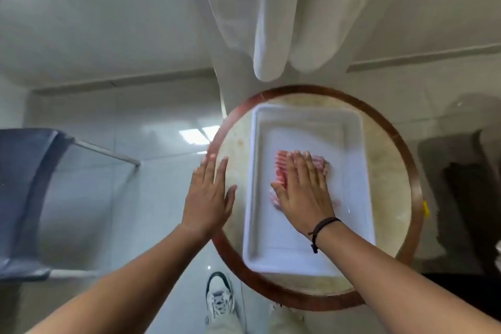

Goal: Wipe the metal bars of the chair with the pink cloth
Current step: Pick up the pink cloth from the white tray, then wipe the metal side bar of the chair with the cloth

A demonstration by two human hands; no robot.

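The pink cloth (pixel 280 165) lies inside a white rectangular tray (pixel 355 165) on a small round table (pixel 398 187). My right hand (pixel 303 190) lies flat on top of the cloth, fingers straight and together, covering most of it. My left hand (pixel 208 195) rests flat with fingers spread on the table's left rim, just outside the tray. The chair (pixel 19 187), with a dark blue seat and grey metal bars (pixel 108 153), stands at the far left, well apart from both hands.
White curtains (pixel 271 22) hang behind the table. The floor (pixel 141 198) is glossy pale tile. A dark chair or sofa (pixel 461 184) stands to the right of the table. My shoe (pixel 219 298) shows below, near the table's front edge.
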